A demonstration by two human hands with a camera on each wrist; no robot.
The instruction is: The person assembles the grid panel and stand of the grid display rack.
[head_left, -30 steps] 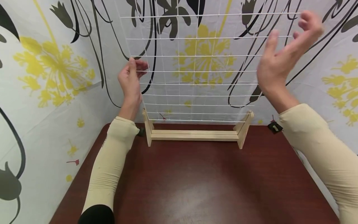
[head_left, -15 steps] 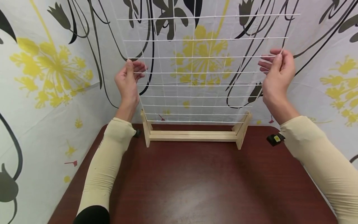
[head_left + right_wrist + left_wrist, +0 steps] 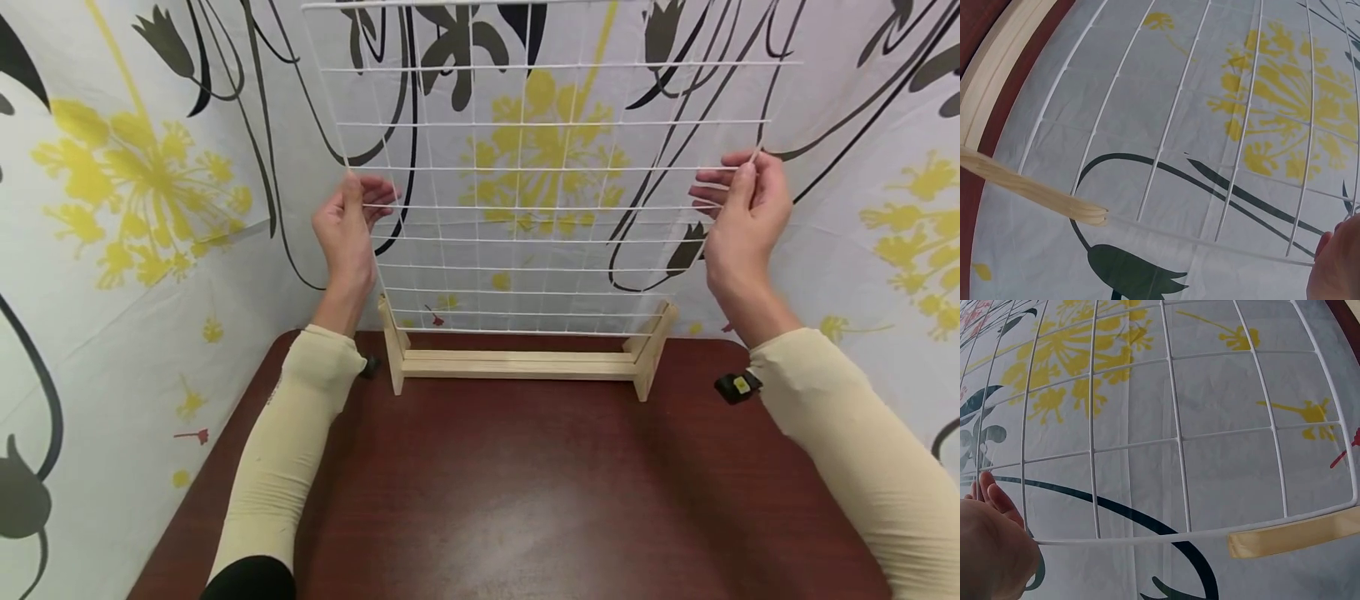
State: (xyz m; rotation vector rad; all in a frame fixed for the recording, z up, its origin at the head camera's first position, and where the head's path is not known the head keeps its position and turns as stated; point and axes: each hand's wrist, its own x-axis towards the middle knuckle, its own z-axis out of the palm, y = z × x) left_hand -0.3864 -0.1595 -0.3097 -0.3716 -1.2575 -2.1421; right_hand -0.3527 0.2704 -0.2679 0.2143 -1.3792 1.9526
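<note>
A white wire grid panel (image 3: pixel 525 169) stands above a light wooden stand (image 3: pixel 517 364) with two upright end pieces. The panel's lower end sits between those end pieces. My left hand (image 3: pixel 347 237) pinches the left edge wire between thumb and fingers, its other fingers reaching behind the grid. On the opposite edge, my right hand (image 3: pixel 750 221) pinches the wire at about the same height. In the left wrist view, part of my left hand (image 3: pixel 997 550) shows by the panel's edge wire. The right wrist view shows my right hand (image 3: pixel 1338 262) only partly, so its grip is mostly hidden there.
The stand rests near the back of a dark red-brown table (image 3: pixel 510 483). A white cloth (image 3: pixel 135 333) with yellow and grey flower prints hangs behind and at the sides. A small black device (image 3: pixel 737 387) is at the right sleeve.
My right hand has come down from beside the panel's upper right and taken hold of its right edge. The panel has since shifted slightly lower, with both hands. The stand has stayed put.
</note>
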